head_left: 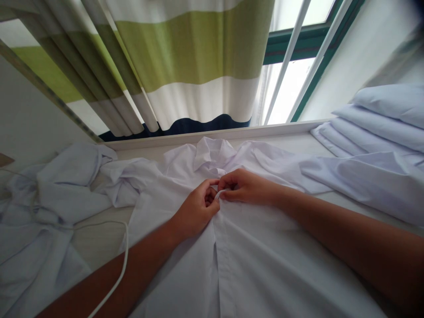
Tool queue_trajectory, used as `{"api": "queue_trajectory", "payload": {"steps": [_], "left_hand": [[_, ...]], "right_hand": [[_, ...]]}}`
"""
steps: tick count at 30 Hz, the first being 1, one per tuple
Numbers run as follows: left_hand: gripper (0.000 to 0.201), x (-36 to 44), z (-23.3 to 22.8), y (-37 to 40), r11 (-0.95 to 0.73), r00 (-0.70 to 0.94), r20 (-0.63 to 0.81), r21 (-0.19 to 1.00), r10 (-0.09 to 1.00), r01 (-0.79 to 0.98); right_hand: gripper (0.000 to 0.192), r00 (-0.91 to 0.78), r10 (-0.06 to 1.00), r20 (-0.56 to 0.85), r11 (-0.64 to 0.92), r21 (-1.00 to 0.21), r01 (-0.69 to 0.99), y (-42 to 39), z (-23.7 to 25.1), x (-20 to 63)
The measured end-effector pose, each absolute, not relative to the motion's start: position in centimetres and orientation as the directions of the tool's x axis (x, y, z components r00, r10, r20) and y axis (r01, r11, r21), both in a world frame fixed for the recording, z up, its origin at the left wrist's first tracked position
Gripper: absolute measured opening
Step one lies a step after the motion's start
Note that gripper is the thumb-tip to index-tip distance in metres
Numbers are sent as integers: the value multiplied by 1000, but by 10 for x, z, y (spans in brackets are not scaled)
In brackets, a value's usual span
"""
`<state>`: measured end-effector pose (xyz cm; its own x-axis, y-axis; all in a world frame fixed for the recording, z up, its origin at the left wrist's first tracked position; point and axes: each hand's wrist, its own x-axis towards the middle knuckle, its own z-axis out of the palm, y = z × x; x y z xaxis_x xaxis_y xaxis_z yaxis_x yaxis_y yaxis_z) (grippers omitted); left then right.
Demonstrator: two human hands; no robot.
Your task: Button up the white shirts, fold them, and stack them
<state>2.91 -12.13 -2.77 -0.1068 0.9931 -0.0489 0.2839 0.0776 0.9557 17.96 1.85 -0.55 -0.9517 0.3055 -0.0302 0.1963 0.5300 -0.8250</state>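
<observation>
The fingers of the left hand and the right hand are pinched tight on the front edge of the white cotton shirt, just under its collar. The shirt lies flat on the table. A thin white cord lies left of it, and a stack of folded white cloths sits to the right.

Striped curtain, window frame, folded white stack, crumpled white clothes, white cord

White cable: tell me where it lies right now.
In the head view the white cable curves across the table's lower left, between the crumpled white cloth and the white shirt, passing beside the left forearm.
</observation>
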Motion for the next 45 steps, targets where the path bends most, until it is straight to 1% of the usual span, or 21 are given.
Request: {"api": "queue_trajectory", "payload": {"steps": [7, 11, 13, 22, 29, 33, 38, 45], "left_hand": [[48, 28, -28, -122, 65, -98, -36, 948, 995, 312], [49, 30, -27, -123, 58, -91, -28, 934, 995, 354], [49, 31, -27, -123, 56, -95, -23, 929, 995, 367], [55, 31, -27, -125, 61, -60, -44, 945, 997, 322], [53, 32, -30, -124, 35, -74, -14, 959, 997, 281], [53, 33, -30, -125, 30, -82, -4, 950, 997, 310], [52, 33, -27, -124, 28, -91, 3, 941, 996, 337], [55, 35, -21, -125, 12, -69, 13, 940, 998, 340]], "right_hand": [[10, -954, 300, 16, 523, -839, 150, 19, -9, 179], [12, -968, 249, 26, 522, -846, 112, 20, -8, 180], [13, -970, 241, 25, 523, -845, 109, 21, -8, 180], [14, -981, 193, 22, 526, -846, 85, 22, -8, 181], [12, -980, 198, 15, 504, -859, 89, 22, -7, 181], [13, -980, 198, 2, 508, -856, 101, 23, -7, 182], [13, -974, 224, -1, 521, -845, 121, 24, -10, 181], [15, -985, 172, 2, 511, -855, 87, 26, -8, 182]]}}
